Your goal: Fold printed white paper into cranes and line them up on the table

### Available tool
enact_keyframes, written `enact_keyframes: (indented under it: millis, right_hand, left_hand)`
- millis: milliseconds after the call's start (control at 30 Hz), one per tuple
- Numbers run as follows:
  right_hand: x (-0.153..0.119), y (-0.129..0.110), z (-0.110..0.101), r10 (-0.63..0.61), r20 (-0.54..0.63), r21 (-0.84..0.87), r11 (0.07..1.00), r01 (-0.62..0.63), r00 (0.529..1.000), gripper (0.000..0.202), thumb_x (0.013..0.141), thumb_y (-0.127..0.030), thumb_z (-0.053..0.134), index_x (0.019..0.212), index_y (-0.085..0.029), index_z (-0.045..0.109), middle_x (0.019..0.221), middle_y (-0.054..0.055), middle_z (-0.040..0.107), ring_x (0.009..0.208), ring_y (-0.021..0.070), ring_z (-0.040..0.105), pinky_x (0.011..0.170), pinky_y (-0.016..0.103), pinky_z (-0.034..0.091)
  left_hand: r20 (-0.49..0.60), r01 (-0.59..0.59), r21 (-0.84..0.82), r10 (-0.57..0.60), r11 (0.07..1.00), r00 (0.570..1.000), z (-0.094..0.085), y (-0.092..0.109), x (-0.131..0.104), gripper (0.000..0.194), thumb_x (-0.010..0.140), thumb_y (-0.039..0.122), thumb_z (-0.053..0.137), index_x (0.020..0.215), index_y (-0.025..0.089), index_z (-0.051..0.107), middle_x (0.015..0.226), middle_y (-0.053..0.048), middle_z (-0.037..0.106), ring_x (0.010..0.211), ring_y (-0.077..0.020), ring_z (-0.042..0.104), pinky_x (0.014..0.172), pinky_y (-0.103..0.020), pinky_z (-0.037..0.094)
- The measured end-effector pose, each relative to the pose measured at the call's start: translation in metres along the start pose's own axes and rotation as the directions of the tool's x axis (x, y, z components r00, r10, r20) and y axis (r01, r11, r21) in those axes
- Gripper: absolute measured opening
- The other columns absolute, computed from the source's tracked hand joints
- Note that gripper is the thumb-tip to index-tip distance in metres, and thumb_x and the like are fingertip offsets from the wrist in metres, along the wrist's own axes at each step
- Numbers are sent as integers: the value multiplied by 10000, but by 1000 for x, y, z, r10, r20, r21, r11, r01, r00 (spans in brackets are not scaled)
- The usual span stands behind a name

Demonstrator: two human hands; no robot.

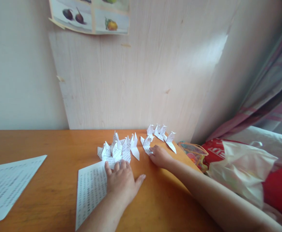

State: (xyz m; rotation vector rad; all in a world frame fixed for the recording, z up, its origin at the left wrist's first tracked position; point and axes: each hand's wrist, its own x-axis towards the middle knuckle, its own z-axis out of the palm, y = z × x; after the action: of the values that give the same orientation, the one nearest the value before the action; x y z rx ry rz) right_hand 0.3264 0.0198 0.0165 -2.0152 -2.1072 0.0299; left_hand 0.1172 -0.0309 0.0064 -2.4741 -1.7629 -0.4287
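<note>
My left hand (120, 178) lies spread over the far end of a printed sheet (90, 190), thumb out to the right. Its fingertips reach a tight cluster of folded paper cranes (116, 149), made from printed paper. Beside that cluster stands another paper crane (134, 146) with pale wings. My right hand (160, 156) has its fingers closed at the near wing of a single paper crane (146, 144); the fingertips are partly hidden. Behind it, several more paper cranes (159, 131) stand near the table's far right corner, one with its wing pointing toward me.
Another printed sheet (7, 183) lies at the left on the orange-brown wooden table (58, 145). A wood-grain panel (136, 80) with fruit pictures (90, 16) rises behind. Past the right edge are an orange-rimmed mesh holder (194, 149), a pale plastic bag (240, 170) and red bags (281, 187).
</note>
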Motion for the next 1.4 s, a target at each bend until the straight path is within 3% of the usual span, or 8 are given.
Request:
enact_keyframes:
  millis: [133,333,433,800,967,1400]
  right_hand:
    - [9,0,0,-19,-51,40,999,21,999,289,874,-163,492,1090,-163,685,1092,103,667,972,220,605,825,279,405]
    - [-20,-1,-2,-168,-63,-12,986,168,984,284,963,-274,432,943,-207,708,977,71,700,982,224,570,890,325,363]
    - [-25,-5,-1,-185,-54,-41,982,183,981,311,982,-352,415,983,-217,694,1037,65,704,1046,245,548,909,362,343]
    - [40,-5,16,-49,11,-85,995,50,999,473,974,-494,338,1229,-218,625,1327,103,604,1335,334,369,1009,481,289]
    - [62,-7,20,12,10,-83,996,-11,1000,525,967,-535,316,1241,-213,628,1358,125,584,1344,352,361,1013,528,275]
    - [74,8,29,19,10,-67,998,-18,1000,579,958,-582,308,1352,-236,553,1456,103,499,1417,347,252,1084,574,169]
  left_hand:
    - [23,20,13,-21,1000,1000,-4,3,0,743,832,665,395,1262,107,632,1314,-210,589,1234,-404,473,1133,-656,8]
    - [5,1,15,-1,1000,1000,3,0,0,776,838,690,362,1270,103,629,1358,-220,560,1260,-411,450,1134,-654,-5]
    - [3,-1,20,1,1000,1000,3,-1,0,800,840,687,363,1296,76,606,1363,-230,553,1263,-416,447,1131,-659,-5]
    - [-23,-3,56,4,998,1000,6,-1,0,799,846,678,364,1288,62,616,1358,-230,562,1261,-408,463,1132,-665,-1]
    - [-14,0,60,1,998,1000,7,-1,1,803,855,663,352,1321,55,591,1377,-226,552,1285,-409,449,1137,-663,-3]
    - [-37,-9,51,11,999,999,10,-3,-1,809,861,660,338,1317,42,591,1375,-237,551,1283,-406,450,1137,-660,11]
